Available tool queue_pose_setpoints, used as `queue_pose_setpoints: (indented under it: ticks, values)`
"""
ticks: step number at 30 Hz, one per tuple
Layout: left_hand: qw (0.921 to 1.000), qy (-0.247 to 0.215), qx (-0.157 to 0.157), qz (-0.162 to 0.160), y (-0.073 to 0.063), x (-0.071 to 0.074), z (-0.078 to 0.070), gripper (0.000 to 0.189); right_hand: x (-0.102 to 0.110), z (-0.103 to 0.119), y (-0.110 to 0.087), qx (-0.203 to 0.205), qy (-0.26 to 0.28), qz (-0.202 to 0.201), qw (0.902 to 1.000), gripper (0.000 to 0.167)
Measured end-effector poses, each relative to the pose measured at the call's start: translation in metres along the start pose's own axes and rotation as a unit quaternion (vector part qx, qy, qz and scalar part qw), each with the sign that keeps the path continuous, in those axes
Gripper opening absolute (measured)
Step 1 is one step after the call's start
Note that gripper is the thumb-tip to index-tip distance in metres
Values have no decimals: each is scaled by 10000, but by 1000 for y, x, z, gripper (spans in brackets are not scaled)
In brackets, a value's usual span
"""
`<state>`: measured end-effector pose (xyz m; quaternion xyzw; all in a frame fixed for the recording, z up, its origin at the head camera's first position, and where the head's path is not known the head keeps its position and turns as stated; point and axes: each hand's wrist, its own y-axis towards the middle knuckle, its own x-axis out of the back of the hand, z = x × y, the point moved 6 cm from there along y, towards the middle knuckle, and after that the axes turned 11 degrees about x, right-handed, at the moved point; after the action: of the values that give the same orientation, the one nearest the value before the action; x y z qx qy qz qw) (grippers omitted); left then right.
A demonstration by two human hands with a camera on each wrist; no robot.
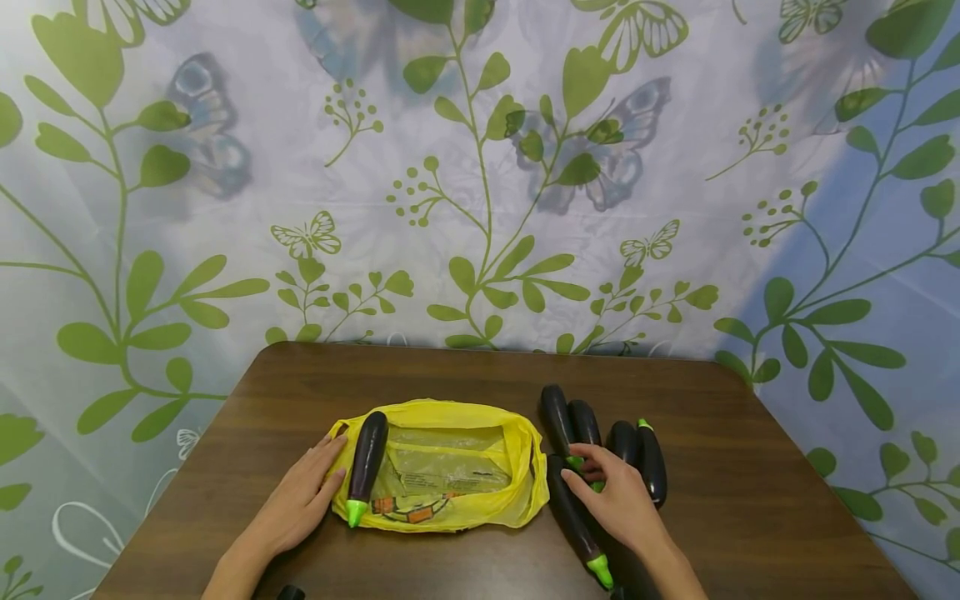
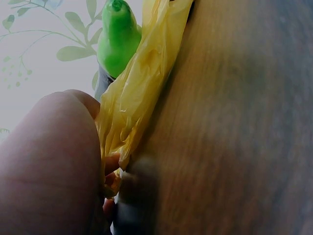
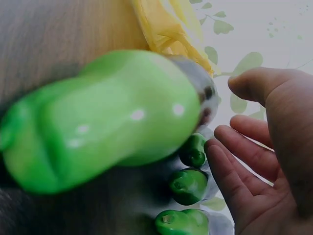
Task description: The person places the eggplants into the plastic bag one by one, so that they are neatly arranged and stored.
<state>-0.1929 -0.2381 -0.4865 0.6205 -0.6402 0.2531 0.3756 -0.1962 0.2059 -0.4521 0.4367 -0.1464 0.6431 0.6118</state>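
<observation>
A yellow plastic bag (image 1: 528, 467) lies on the table with its mouth spread wide. An eggplant (image 1: 369, 458) with a bright green cap lies over the bag's left side. My left hand (image 1: 300, 496) rests against the bag's left edge, fingers fairly straight; its fingertips are partly hidden by yellow plastic in the left wrist view. Right of the bag, my right hand (image 1: 618, 496) hovers among several eggplants, its fingers loosely extended and apart from the thumb. Nearest to it is a long eggplant (image 1: 573, 517); its green cap (image 3: 107, 117) looms large in the right wrist view.
Behind the right hand, more eggplants (image 1: 557, 412) lie close together, one at the far right (image 1: 651, 467). The brown wooden table (image 1: 712, 417) meets a curtain (image 1: 480, 208) printed with leaves and butterflies. A dark object (image 1: 291, 592) shows at the front edge.
</observation>
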Motion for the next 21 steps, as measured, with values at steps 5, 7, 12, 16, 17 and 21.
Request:
queue_pose_setpoints:
  ticks: [5,7,12,16,17,21]
  values:
    - [10000,73,12,-23,0,0,0,51,-1,0,-1,-58,-52,130,9999,37]
    - [9999,104,3,-44,0,0,-1,51,-2,1,-2,-76,-95,205,9997,37]
    - [10000,88,33,-14,1,1,-1,52,-4,1,-2,-129,-204,365,9990,38]
    - [10000,76,34,-10,0,1,-1,52,-5,2,-3,-149,-282,446,9985,37]
    - [10000,74,36,-14,0,1,-1,52,-5,2,-3,-148,-279,456,9985,36]
    - [10000,70,49,-10,-1,1,-1,52,-7,3,-4,-154,-292,503,9982,36]
